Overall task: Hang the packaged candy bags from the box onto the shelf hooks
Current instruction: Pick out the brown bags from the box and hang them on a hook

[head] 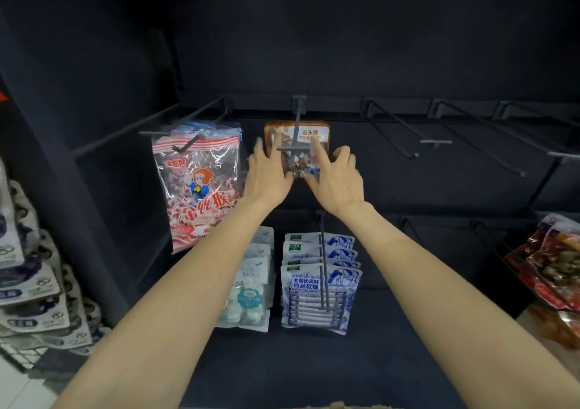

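An orange-topped stone candy bag (296, 132) hangs on the middle upper hook (297, 126) of the dark shelf. My left hand (266, 173) holds its left side with the fingers reaching up along the edge. My right hand (334, 178) holds its right side, the index finger pointing up onto the front of the bag. Both hands cover the bag's lower half. The source box is out of view, apart from a sliver at the bottom edge.
A red-and-white candy bag (199, 186) hangs on the hook to the left. Below hang pale blue bags (251, 283) and blue-and-white bags (320, 283). Bare hooks (405, 132) stretch to the right. Red snack bags (555, 264) hang far right, grey packs (28, 286) far left.
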